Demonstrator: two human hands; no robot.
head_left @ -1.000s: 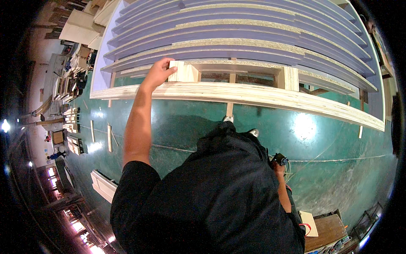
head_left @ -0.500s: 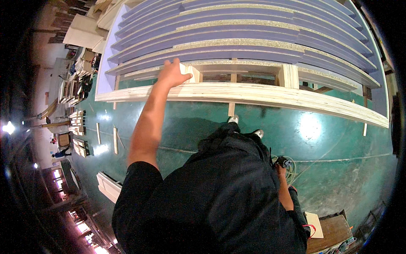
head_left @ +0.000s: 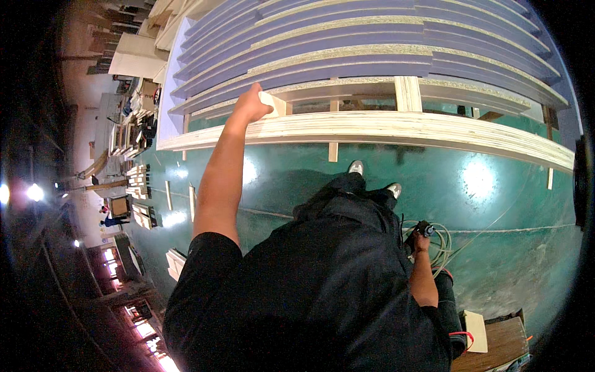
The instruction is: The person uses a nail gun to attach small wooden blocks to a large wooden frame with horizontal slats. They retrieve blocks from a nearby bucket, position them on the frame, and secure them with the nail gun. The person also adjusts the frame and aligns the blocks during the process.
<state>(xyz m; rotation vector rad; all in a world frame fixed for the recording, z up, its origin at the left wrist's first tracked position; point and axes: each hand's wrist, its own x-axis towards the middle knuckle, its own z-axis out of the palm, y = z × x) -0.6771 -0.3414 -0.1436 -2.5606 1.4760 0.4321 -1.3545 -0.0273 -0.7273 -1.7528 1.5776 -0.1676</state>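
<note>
A long wooden frame with purple-faced slats (head_left: 347, 62) spans the far side, its pale layered front rail (head_left: 359, 126) nearest me. My left hand (head_left: 253, 104) reaches out to the rail's left part. Its fingers are closed round the end of a short pale wood block (head_left: 276, 104), which stands between the rail and the slats. To the right, a similar upright block (head_left: 408, 94) sits behind the rail. Low at my right side, my right hand (head_left: 421, 242) grips a dark tool (head_left: 424, 229) with a round silvery end; its exact kind is unclear.
A pale coiled hose (head_left: 444, 245) lies on the green floor (head_left: 508, 211) beside the dark tool. Behind me at lower right stands a brown-topped bench (head_left: 501, 347). Stacked boards (head_left: 139, 54) and wood strips are off to the left. A distant person (head_left: 115, 221) is at far left.
My left hand's fingers have drawn in round the block, where they were more spread before. The whole view has swung a little, and my feet show farther right. The right hand still holds the tool.
</note>
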